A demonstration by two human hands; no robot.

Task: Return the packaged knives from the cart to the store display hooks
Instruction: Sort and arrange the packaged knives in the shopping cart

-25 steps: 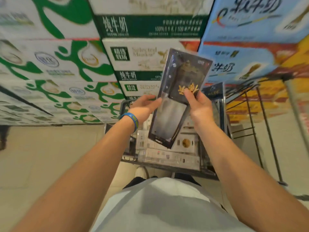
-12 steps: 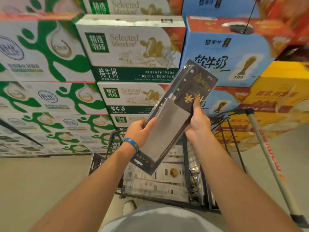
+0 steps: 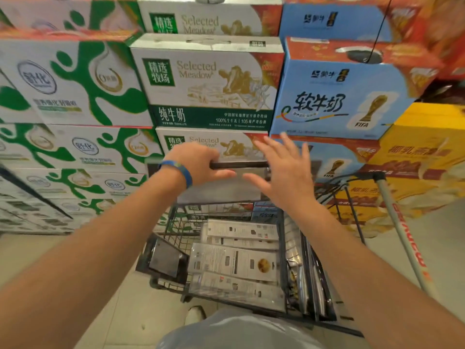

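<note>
Since the earlier frames we have swung the clear-fronted, black-carded packaged cleaver (image 3: 236, 182) from a steep diagonal to level, and our right hand (image 3: 284, 172) has come off it. Its long axis now runs left to right, dark edge uppermost and the steel blade face toward us; motion blur hides which end holds the handle. Our left hand (image 3: 198, 163), with a blue wristband (image 3: 181, 172), curls round the left end. The right hand is spread wide with straight fingers just beside the right end; contact cannot be judged. The package hangs above the far rim of the black wire shopping cart (image 3: 181, 222), where white-backed knife packages (image 3: 236, 263) lie flat and others stand on edge along the right wall. Stacked green-and-white milk cartons (image 3: 206, 81) and blue cartons (image 3: 334, 102) rise close behind. Pale tiled floor (image 3: 63, 253) lies open at left; a white cart handle with red lettering (image 3: 402, 238) borders the right.
</note>
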